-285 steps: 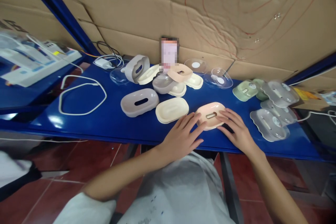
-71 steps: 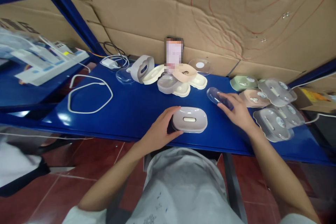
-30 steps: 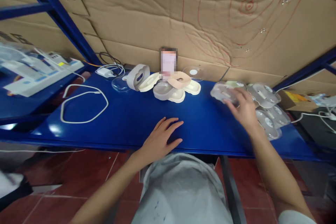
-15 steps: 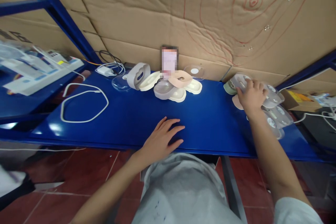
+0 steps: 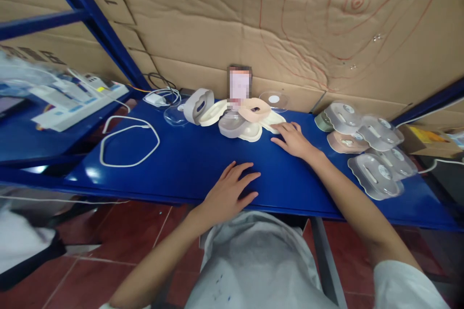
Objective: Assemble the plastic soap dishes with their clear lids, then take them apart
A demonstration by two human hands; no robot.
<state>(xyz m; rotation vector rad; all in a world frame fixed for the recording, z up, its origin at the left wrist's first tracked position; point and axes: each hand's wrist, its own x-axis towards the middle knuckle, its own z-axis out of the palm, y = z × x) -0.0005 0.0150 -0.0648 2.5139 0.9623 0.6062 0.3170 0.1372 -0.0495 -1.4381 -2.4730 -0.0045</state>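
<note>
- The right hand reaches forward over the blue tabletop; its fingers are spread flat and hold nothing, the tips touching the near edge of a cream oval plastic tray.
- That cream tray lies at the right end of a loose heap of plastic soap-dish parts just ahead of the right fingers: a peach oval lid with a slot on top, a grey translucent shell to their left, and a grey slotted lid standing on edge further left.
- The left hand rests palm down on the tabletop near its front edge, fingers open and lightly spread, empty, well apart from the heap.
- To the right of the right hand, well clear of it, sits a cluster of closed soap dishes with clear lids, green, pink and grey ones among them.
- Behind the heap a clear round lid with a white sticker lies by the cardboard wall.
- Far to the left of both hands a white cable loop lies on the tabletop.
</note>
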